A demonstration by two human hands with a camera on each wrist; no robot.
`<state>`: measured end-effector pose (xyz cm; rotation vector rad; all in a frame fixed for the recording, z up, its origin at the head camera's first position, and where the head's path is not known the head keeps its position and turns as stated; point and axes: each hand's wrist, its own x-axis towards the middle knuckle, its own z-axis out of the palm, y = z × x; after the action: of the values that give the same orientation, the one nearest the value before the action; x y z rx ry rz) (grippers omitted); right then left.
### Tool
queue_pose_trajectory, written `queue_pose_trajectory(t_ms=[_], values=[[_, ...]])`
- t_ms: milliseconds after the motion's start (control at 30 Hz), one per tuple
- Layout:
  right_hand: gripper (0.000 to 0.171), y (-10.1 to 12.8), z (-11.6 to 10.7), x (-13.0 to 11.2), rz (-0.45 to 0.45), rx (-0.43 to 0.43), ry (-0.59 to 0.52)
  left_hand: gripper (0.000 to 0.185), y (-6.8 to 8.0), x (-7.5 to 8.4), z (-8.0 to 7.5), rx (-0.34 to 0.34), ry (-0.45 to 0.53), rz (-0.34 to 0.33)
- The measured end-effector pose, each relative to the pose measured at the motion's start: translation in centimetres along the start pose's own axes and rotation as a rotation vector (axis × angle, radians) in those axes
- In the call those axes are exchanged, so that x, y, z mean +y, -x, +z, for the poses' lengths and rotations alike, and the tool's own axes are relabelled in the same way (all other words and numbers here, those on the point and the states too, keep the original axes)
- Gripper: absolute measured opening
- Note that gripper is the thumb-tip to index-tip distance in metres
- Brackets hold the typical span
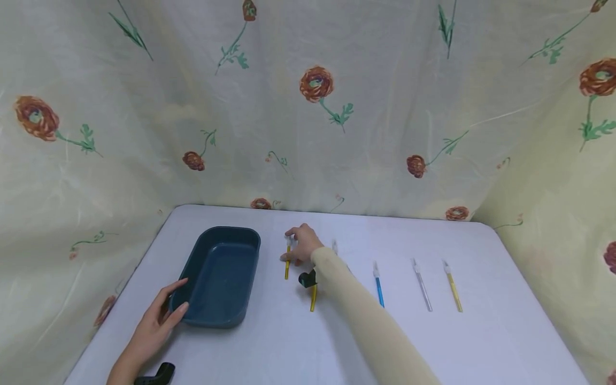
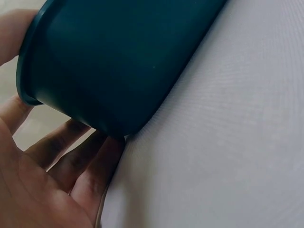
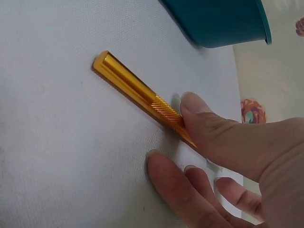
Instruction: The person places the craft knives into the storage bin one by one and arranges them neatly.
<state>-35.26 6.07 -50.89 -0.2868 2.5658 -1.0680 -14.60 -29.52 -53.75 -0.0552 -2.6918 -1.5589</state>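
1. The gold pen point(image 3: 146, 99) lies on the table point(image 1: 279, 347), between the bin point(image 1: 226, 289) and the sleeve point(image 1: 372, 321).
2. The right hand point(image 1: 304, 246) has its thumb against the pen's ridged part, fingers bent and spaced beyond; I cannot tell whether they grip it.
3. The left hand point(image 1: 156, 323) holds the bin's near corner, thumb and forefinger apart at the rim.
4. A second gold pen point(image 1: 313, 300) shows partly beneath the sleeve.
5. Farther right lie blue point(image 1: 379, 291), silver point(image 1: 422, 286) and gold point(image 1: 453, 289) pens.

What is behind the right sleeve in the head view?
Past the sleeve, a clear tool tip shows; below the black wrist camera, a yellow handle. What the sleeve covers cannot be seen.
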Motion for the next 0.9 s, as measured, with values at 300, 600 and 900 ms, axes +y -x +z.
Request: queue_pose_trajectory(t_ms=[300, 600, 900], values=[[0.068, 0.1, -0.1, -0.1, -0.030, -0.004, 0.045, 0.064, 0.0, 0.0, 0.0, -0.001, 0.012, -0.001], [0.079, -0.3, 0.2, -0.6, -0.042, 0.003, 0.150, 0.064, -0.2, -0.2, -0.2, -0.005, 0.011, 0.005], [0.076, -0.2, 0.3, -0.9, -0.045, -0.016, 0.224, 0.065, -0.1, 0.0, -0.3, -0.017, 0.026, -0.015]])
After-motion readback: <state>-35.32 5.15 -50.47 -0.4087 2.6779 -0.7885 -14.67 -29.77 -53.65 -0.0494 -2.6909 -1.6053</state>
